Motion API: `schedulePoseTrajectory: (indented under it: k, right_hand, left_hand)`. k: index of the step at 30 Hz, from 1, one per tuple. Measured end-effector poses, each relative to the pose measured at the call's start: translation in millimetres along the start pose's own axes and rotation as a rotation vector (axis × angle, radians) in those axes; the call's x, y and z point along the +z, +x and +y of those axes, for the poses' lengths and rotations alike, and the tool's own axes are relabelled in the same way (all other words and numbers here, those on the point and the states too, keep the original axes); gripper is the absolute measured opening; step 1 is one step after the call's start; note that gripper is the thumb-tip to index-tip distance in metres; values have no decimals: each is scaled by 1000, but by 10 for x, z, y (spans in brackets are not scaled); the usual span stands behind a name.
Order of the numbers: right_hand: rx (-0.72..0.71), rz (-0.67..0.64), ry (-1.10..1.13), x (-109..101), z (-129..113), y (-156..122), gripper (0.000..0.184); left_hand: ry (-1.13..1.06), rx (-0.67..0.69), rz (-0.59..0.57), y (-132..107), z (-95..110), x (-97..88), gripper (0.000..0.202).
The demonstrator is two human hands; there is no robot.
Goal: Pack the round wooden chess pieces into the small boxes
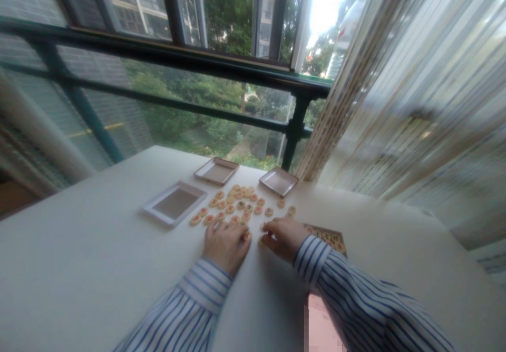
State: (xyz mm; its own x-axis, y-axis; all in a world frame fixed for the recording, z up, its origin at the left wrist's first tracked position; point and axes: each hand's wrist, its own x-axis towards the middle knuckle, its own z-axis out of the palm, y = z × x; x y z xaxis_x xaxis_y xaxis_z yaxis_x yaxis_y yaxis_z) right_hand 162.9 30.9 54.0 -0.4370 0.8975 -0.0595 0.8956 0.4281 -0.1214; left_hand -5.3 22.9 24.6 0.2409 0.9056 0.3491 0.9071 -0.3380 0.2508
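Several round tan game discs with red and dark marks lie scattered on a white table. My left hand rests palm down at the near edge of the pile, fingers curled over a few discs. My right hand sits just right of it, fingers bent and pinching at a disc near its fingertips. Behind my right wrist lies a brown tray holding more discs. Both arms wear blue-striped white sleeves.
A white-framed tray lies left of the discs. Two shallow brown trays sit at the table's far edge. Beyond stand a dark window railing and a pale curtain on the right.
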Motion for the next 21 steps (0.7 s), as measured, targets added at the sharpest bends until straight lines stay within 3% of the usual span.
schedulePoseTrajectory:
  k: [11,21]
  right_hand:
    - [-3,21,2,30,20,-11,24]
    - [-6,90,38,-10,97,-86,24]
  left_hand:
    - [-20,15,29,11,4,14,22]
    - [-82,51,133,-2,-2,49,22]
